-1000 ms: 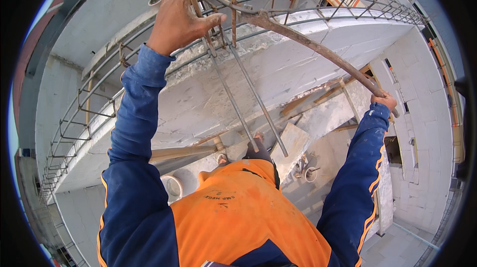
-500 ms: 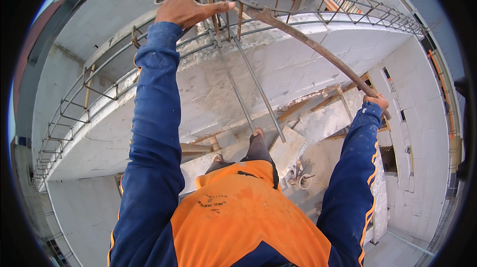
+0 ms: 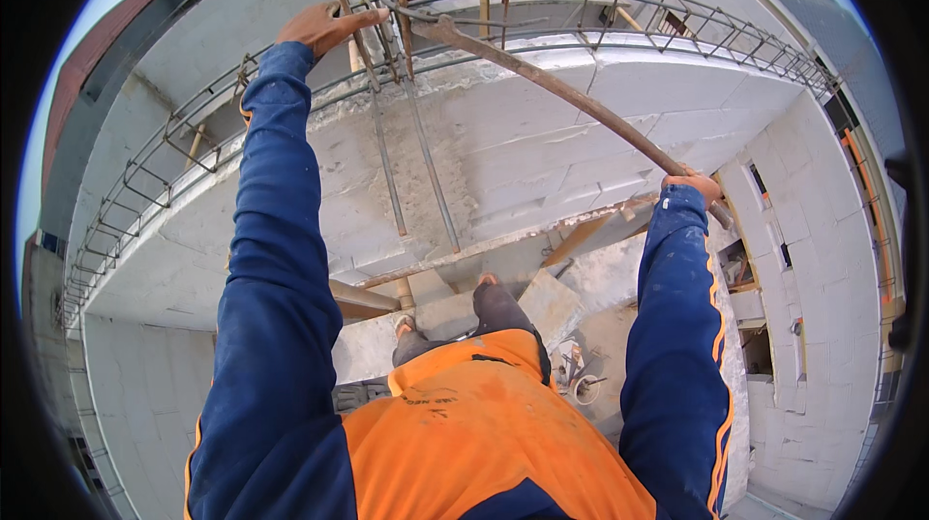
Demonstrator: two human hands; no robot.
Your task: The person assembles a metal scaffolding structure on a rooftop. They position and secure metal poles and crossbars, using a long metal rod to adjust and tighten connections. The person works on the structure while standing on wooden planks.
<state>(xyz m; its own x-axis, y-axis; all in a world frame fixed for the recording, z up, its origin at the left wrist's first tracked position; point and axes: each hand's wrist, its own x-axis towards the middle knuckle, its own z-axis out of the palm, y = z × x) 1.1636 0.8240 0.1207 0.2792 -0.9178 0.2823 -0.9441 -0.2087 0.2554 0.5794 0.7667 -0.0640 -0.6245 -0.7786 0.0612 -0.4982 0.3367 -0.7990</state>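
My right hand (image 3: 699, 185) is closed round the lower end of a long rusty rebar bending bar (image 3: 571, 92), which slopes up to the left. Its forked head meets a grey rebar near the column's upright bars. On the left, my left hand (image 3: 324, 29) is raised at a rusty upright rebar (image 3: 346, 0). The thumb stretches across that bar; the other fingers are curled and partly hidden. Below the hands, two grey rebars (image 3: 432, 167) stick out downward in front of the block wall (image 3: 542, 148).
A curved rebar cage (image 3: 145, 167) runs along the wall's top on both sides. Under me are my feet on boards (image 3: 373, 346), with a bucket (image 3: 586, 388) lower to the right. A white block wall (image 3: 813, 259) with openings rises at the right.
My view has shifted, so the upright bars and the two jutting rebars appear further left. Both hands also appear further left; the right still grips the bending bar, slightly higher in the picture.
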